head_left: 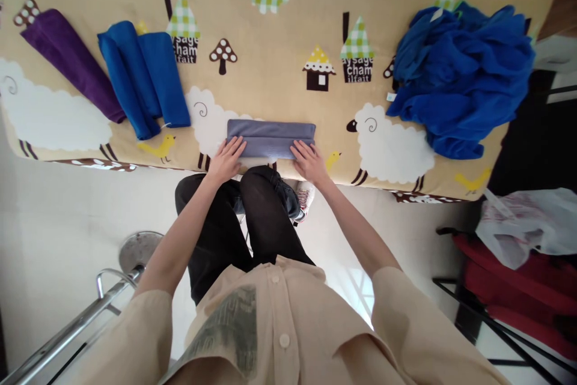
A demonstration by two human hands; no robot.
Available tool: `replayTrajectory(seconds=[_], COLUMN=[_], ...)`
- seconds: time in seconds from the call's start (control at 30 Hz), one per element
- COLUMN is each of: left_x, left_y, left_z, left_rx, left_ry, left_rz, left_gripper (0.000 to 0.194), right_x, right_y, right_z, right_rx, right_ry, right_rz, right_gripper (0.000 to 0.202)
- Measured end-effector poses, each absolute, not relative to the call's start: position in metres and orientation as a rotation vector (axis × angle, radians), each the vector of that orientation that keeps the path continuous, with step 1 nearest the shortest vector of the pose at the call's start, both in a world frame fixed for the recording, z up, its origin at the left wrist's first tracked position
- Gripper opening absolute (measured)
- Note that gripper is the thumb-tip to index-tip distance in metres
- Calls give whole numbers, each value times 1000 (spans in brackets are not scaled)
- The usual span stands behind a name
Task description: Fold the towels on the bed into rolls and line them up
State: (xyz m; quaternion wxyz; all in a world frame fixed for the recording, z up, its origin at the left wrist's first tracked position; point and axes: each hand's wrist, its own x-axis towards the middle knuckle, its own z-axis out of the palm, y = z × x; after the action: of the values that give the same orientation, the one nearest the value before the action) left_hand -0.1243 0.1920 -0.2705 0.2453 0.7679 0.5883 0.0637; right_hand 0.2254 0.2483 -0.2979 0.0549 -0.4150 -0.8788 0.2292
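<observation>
A grey-blue cloth (270, 130), folded into a long narrow strip with a crease along its length, lies near the front edge of the table. My left hand (226, 160) rests on its left end, fingers stretched out over the fabric. At the right end, my right hand (310, 161) lies the same way, with fingertips on the cloth's front corner. Both palms face down, and neither hand grips the cloth.
Blue rolled cloths (143, 78) and a purple rolled cloth (74, 66) lie on the left. A heap of blue cloth (464, 78) sits on the right of the patterned tablecloth (279, 72). Below right, a plastic bag (532, 220) tops a red bag (509, 289).
</observation>
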Motion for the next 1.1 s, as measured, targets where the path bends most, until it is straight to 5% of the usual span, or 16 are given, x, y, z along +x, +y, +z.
replayTrajectory(seconds=[0.27, 0.43, 0.63, 0.93, 1.1], left_x=[-141, -165, -158, -139, -101], left_y=[211, 218, 260, 281, 230], left_z=[-287, -286, -287, -270, -244], left_rx=[1994, 1641, 1206, 1105, 264], left_ry=[1606, 1728, 2010, 2174, 1836], left_rz=[205, 408, 453, 418, 561], left_gripper=[69, 51, 42, 32, 43], right_x=[225, 241, 234, 240, 232], right_y=[261, 277, 316, 345, 385], right_z=[-311, -320, -336, -318, -294], right_rx=[-1513, -1625, -1780, -1871, -1589], right_ry=[-2396, -1937, -1538, -2032, -2611], right_rz=[779, 1029, 1199, 985, 1116], right_gripper=[62, 49, 59, 62, 58])
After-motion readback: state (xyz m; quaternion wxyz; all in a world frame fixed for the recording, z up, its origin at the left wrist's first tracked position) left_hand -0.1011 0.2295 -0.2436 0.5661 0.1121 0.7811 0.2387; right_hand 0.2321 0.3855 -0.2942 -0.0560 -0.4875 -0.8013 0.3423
